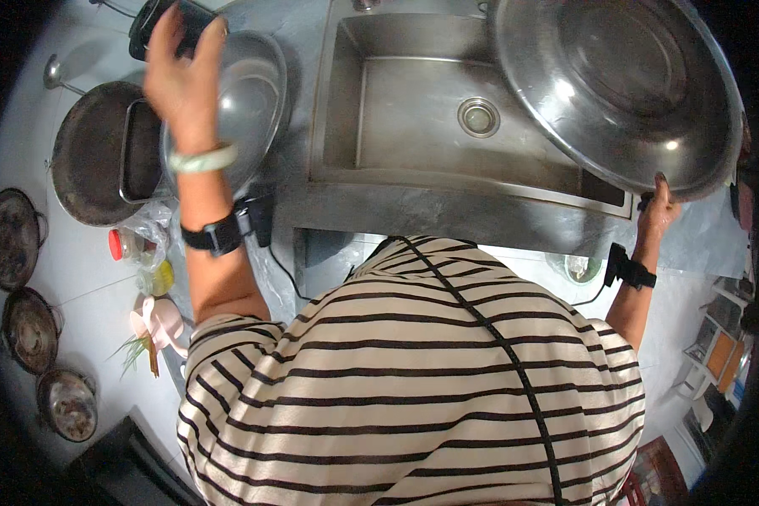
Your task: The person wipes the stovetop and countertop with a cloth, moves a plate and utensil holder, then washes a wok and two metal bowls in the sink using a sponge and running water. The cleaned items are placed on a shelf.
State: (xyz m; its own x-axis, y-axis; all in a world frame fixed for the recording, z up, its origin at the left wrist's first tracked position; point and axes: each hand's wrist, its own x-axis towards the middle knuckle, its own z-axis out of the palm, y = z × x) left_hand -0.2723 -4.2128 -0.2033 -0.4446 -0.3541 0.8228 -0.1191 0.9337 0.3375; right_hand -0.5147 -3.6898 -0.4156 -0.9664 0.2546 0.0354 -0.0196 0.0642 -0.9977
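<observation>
My right hand grips the near rim of a large stainless steel basin, with its thumb on the outside of the rim. That basin is tilted over the right part of a stainless steel sink, hiding its right side. The sink has a round drain strainer and no standing water shows in it. My left hand is raised at the upper left, slightly blurred, with its fingers apart and nothing visible in it. Behind it lies a second metal basin, partly hidden by my forearm. A black object is just beyond my fingers.
A grey countertop edges the sink. On the left are a dark round pan, a rectangular metal tray, a ladle, a red-lidded jar and a pink holder. Several pot lids line the wall.
</observation>
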